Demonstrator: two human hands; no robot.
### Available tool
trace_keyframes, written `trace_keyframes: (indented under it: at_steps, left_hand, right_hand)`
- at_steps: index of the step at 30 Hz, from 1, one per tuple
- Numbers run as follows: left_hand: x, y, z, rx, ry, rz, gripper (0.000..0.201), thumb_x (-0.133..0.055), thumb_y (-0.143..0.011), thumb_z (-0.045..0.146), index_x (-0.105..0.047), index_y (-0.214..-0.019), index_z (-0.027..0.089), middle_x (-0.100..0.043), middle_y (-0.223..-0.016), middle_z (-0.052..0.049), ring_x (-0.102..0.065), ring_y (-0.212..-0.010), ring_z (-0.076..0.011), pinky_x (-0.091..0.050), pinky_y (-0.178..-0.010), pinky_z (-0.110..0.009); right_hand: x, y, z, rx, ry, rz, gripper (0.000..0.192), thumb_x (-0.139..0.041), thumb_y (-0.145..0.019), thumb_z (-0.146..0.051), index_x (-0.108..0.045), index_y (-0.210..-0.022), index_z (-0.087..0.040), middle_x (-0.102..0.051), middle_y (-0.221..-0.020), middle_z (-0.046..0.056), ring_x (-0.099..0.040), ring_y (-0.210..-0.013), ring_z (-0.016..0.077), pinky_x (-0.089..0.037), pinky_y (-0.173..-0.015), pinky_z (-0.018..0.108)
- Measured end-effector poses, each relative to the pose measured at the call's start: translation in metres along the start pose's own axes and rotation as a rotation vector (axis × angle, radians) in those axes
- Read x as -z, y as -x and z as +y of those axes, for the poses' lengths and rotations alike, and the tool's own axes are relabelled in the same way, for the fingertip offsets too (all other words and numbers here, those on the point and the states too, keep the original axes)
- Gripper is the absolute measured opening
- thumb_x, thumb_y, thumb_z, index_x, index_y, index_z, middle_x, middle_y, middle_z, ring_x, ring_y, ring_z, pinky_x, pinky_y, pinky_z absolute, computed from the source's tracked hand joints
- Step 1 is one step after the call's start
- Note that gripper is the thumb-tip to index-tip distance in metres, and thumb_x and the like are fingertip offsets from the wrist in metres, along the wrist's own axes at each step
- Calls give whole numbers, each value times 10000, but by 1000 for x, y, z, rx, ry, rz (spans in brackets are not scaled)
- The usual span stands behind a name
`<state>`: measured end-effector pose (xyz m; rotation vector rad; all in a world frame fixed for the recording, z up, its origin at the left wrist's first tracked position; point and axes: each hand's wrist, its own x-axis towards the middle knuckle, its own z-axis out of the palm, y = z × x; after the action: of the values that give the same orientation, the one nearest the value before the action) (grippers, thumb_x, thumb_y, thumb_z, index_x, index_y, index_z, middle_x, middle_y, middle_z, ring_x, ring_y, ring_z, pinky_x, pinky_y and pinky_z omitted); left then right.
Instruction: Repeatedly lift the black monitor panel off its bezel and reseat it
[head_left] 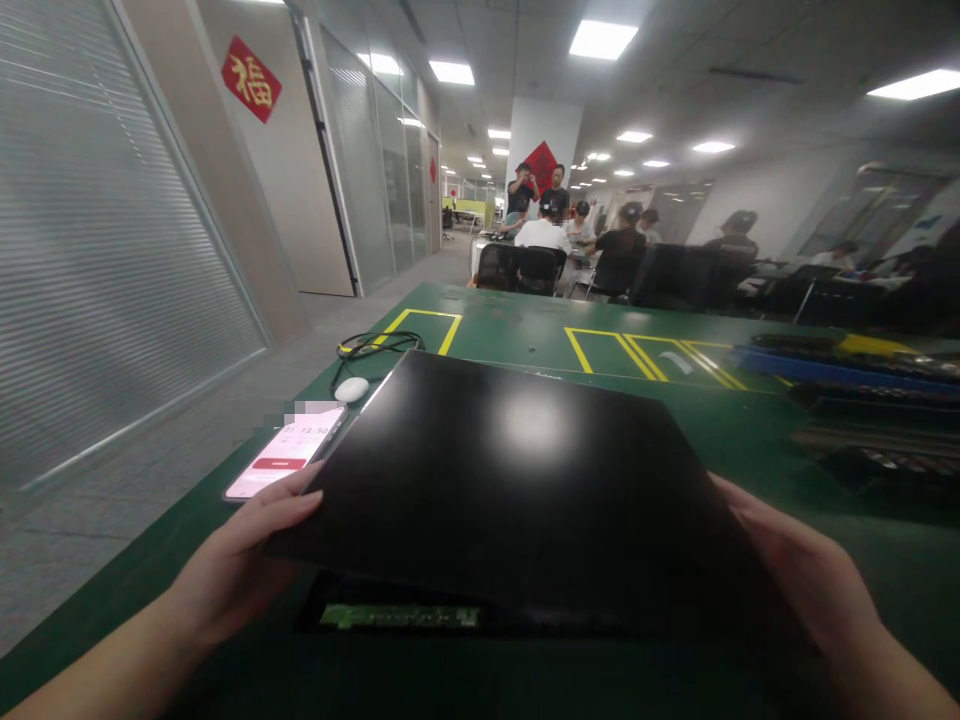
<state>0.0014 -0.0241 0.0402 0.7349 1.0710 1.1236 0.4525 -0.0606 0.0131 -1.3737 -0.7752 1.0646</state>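
Note:
Both hands hold a large, glossy black LCD panel [487,480] by its two sides, over the green table. A ceiling light reflects off its surface. My left hand [244,545] grips the left edge, with the thumb on top and the fingers partly hidden underneath. My right hand [814,570] is at the right edge, most of its fingers concealed behind the panel. Below the near edge, a strip of green circuit board [401,616] shows. Just beyond my left hand lies a lit phone [289,455].
A white computer mouse [352,390] and a coiled black cable [375,345] lie past the phone. Yellow tape outlines mark the green table [517,335]. Blurred dark parts with a blue strip [847,365] are at the right. Several people sit beyond the table.

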Motion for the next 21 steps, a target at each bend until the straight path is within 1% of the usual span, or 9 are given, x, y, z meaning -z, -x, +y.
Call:
trace_keyframes:
  at_steps: [1,3,5,7,10,13,15,18,21]
  left_hand:
    - [0,0,2,-12,0,28,455,-717,-772,304,-713,-1220,221,-804,-1067,-19,-693,-1097,-312,-559,-924,-371]
    - [-1,0,4,-39,-9,77,518,-722,-760,317,-687,-1268,224,-807,-1059,-10,-682,-1119,-319,-550,-949,-377]
    - [-2,-1,5,-61,-19,106,597,-723,-752,335,-643,-1333,227,-801,-1083,-4,-669,-1140,-320,-540,-970,-372]
    - [-2,-3,5,-69,-16,117,648,-729,-746,333,-609,-1375,233,-797,-1096,3,-667,-1146,-318,-534,-982,-364]
    - [-2,-5,4,-87,-12,94,658,-744,-733,321,-615,-1372,229,-798,-1092,1,-668,-1143,-322,-532,-988,-359]
    - [0,-5,4,-101,-26,73,652,-776,-701,321,-649,-1332,223,-797,-1098,-3,-664,-1147,-327,-544,-968,-344]
    - [3,-6,5,-92,-26,83,655,-794,-688,326,-656,-1321,229,-797,-1098,1,-664,-1146,-322,-557,-945,-331]
    - [6,-7,4,-71,-47,102,693,-819,-660,343,-653,-1324,237,-802,-1078,7,-679,-1122,-316,-569,-925,-320]
    - [4,-7,1,-51,-64,124,725,-819,-660,349,-630,-1352,240,-800,-1086,-5,-688,-1108,-317,-573,-922,-323]
  right_hand:
    - [-1,-1,0,-35,-32,-9,479,-625,-681,-354,-699,-1143,-251,-724,-1169,113,-673,-1090,349,-534,-955,516]
    - [-2,-3,0,-102,-123,-3,554,-629,-668,-296,-642,-1220,-263,-698,-1232,103,-704,-1019,309,-564,-899,479]
    - [-2,-5,0,-130,-194,13,574,-627,-663,-266,-611,-1236,-264,-693,-1238,110,-720,-957,281,-587,-824,436]
    - [-1,-6,0,-134,-211,9,579,-622,-674,-269,-588,-1252,-249,-699,-1217,133,-719,-957,283,-588,-790,422]
    - [1,-8,1,-133,-181,-14,631,-614,-697,-286,-527,-1320,-232,-711,-1185,154,-697,-1039,300,-557,-873,454]
    - [1,-9,2,-120,-159,-24,706,-605,-709,-287,-450,-1396,-226,-717,-1177,155,-671,-1109,294,-478,-1008,478]
    - [0,-9,2,-123,-152,-27,742,-604,-711,-274,-412,-1426,-228,-719,-1178,149,-667,-1121,287,-421,-1070,485]
    - [-1,-8,1,-136,-147,-26,767,-604,-712,-254,-385,-1445,-212,-729,-1150,150,-669,-1119,281,-372,-1114,481]
    - [-2,-8,1,-126,-150,-24,800,-619,-703,-251,-362,-1457,-180,-731,-1137,163,-661,-1136,278,-373,-1121,462]
